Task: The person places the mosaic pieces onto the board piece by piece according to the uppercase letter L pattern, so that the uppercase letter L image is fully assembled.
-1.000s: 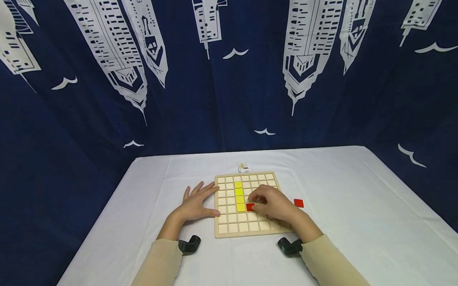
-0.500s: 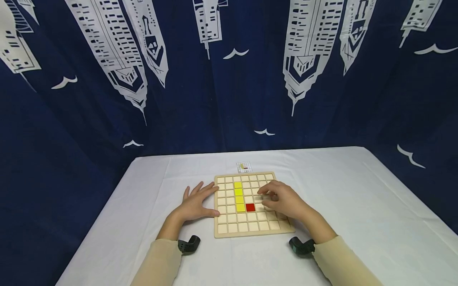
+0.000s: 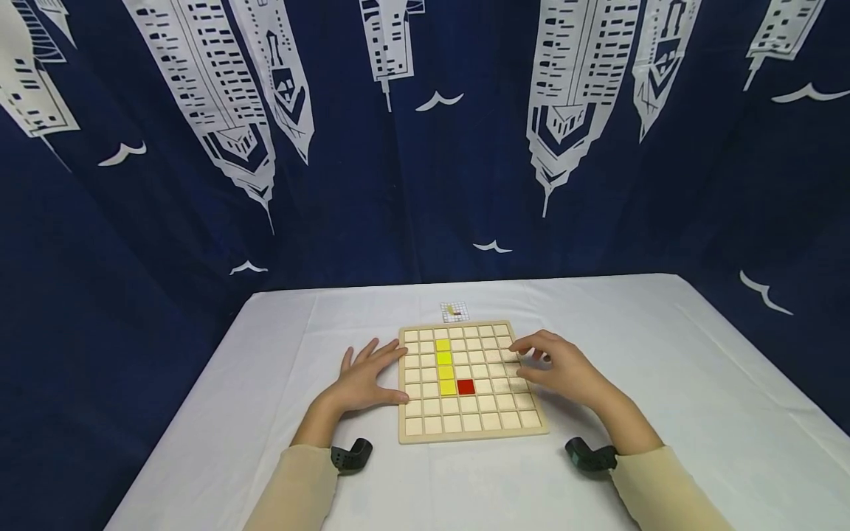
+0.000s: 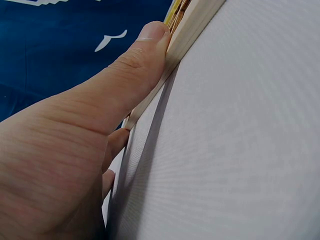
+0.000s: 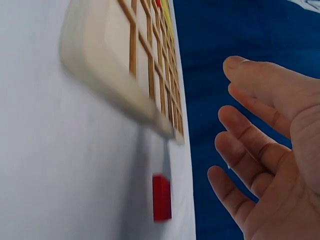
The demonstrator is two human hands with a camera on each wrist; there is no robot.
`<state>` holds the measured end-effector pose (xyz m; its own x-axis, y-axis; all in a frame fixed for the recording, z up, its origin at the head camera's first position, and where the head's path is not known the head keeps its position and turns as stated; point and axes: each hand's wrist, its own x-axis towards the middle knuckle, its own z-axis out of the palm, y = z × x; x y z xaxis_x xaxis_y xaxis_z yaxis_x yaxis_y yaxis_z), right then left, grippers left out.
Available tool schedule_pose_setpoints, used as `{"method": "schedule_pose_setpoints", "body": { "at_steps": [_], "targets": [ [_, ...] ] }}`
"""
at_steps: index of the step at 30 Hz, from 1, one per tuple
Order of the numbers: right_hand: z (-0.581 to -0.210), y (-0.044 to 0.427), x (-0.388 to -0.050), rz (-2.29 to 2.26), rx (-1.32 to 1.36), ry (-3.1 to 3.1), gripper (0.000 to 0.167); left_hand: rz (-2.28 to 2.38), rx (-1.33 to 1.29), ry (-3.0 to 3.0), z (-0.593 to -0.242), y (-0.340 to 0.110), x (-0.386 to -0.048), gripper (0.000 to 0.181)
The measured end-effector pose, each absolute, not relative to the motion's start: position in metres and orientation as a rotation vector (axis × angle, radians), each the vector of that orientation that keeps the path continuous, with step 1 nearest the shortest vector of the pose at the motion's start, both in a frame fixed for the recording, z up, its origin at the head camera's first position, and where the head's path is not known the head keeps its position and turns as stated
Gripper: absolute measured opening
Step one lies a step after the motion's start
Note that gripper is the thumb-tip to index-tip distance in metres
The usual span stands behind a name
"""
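Observation:
A wooden grid board point(image 3: 488, 436) lies flat on the table. Several yellow square tiles point(image 3: 444, 372) form a column in its cells, and one red tile point(image 3: 465, 387) sits right of the lowest. My left hand point(image 3: 361, 381) rests against the board's left edge, fingers spread; in the left wrist view its thumb point(image 4: 142, 60) touches the wooden rim. Over the board's right edge hovers my right hand point(image 3: 564, 369), fingers relaxed and holding nothing. A second red tile point(image 5: 161, 197) lies on the cloth beside the board in the right wrist view; the right hand hides it in the head view.
A small pattern card point(image 3: 454, 312) with a printed grid lies behind the board. White cloth point(image 3: 319, 317) covers the table. Behind it hangs a dark blue curtain point(image 3: 412, 184) printed with buildings and birds. Black wrist devices point(image 3: 352, 455) are worn on both wrists.
My right hand has let go of the red tile in the grid and moved right, off the cells to the board's right edge. The left hand has stayed put.

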<state>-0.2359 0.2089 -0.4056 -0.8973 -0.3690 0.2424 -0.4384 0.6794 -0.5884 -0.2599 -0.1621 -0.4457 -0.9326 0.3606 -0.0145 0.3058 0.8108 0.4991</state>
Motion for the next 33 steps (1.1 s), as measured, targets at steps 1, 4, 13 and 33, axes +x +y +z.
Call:
{"method": "schedule_pose_setpoints", "body": {
  "at_steps": [1,4,13,33],
  "targets": [
    [-0.406,0.212,-0.236,1.015,0.664,-2.787,0.036,0.767,0.531,2.885,-0.446,-0.162,-0.26,0.092],
    [-0.407,0.222,-0.238,1.016,0.668,-2.804,0.038,0.771,0.529,2.884,-0.446,-0.162,-0.26,0.092],
    [-0.413,0.247,-0.241,1.017,0.694,-2.855,0.043,0.77,0.524,2.884,-0.445,-0.162,-0.259,0.092],
    [-0.423,0.258,-0.244,0.886,0.607,-3.023,0.028,0.769,0.526,2.886,-0.446,-0.162,-0.259,0.091]
  ]
}}
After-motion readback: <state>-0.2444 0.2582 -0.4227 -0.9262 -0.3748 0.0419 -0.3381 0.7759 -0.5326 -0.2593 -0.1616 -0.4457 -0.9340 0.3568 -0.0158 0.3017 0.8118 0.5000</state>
